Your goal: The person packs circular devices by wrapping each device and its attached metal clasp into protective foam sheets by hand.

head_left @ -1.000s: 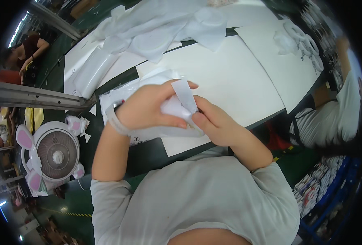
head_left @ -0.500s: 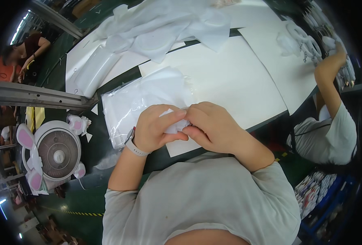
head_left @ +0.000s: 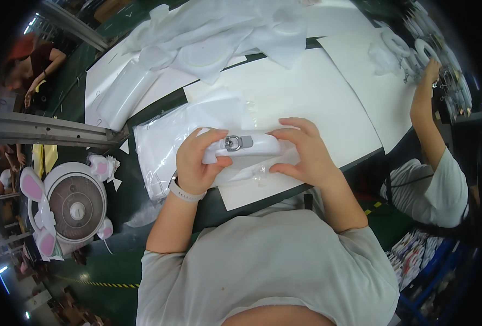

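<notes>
A coiled white belt (head_left: 262, 145) with a silver buckle lies crosswise between my hands, above the table. Its buckle and a small grey piece beside it face up. My left hand (head_left: 197, 160) grips the left end, thumb below and fingers above. At the right end, my right hand (head_left: 303, 152) curves round the belt, fingertips touching its top edge and the thumb lower down. Crinkled clear plastic (head_left: 246, 171) shows just under the belt. Left of it, partly behind my left hand, is a stack of clear plastic bags (head_left: 156, 146).
White sheets (head_left: 317, 98) cover much of the dark green table. Thin white wrapping (head_left: 213, 43) is heaped at the back. A fan with pink-eared trim (head_left: 78, 201) stands left, below a metal post (head_left: 45, 127). On the right, a co-worker's arm (head_left: 423, 114) reaches toward hanging white coils.
My hands have moved apart, and the belt with its buckle now shows between them. The co-worker's hand on the right has shifted left, nearer the coils.
</notes>
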A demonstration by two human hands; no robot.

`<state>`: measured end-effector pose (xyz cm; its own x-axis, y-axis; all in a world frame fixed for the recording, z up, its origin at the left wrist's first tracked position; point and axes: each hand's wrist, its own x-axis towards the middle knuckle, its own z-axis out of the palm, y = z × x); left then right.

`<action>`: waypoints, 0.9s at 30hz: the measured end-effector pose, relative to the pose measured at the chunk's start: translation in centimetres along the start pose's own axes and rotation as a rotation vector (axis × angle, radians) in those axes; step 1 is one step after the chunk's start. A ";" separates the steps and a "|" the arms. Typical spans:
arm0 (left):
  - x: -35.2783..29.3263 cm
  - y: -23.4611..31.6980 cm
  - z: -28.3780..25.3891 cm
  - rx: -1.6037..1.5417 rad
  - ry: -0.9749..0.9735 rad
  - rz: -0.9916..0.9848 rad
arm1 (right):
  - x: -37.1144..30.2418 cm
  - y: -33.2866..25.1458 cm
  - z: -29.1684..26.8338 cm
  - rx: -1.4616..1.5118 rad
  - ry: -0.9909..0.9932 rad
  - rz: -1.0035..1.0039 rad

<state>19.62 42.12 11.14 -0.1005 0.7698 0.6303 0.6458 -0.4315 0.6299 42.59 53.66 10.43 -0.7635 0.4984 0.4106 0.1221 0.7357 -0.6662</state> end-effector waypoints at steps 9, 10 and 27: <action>-0.1 -0.2 0.1 0.016 0.036 -0.009 | 0.2 1.9 -0.2 -0.120 0.097 -0.234; 0.0 -0.1 0.1 0.016 0.036 -0.007 | 0.4 1.9 -0.4 -0.112 0.077 -0.250; 3.2 4.2 -2.3 0.421 -0.359 0.193 | 7.4 -3.7 -0.9 -0.058 0.131 -0.608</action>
<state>20.27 41.64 16.89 0.2642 0.8385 0.4765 0.8795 -0.4123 0.2378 37.07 55.02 16.46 -0.6238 0.0320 0.7809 -0.2730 0.9273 -0.2562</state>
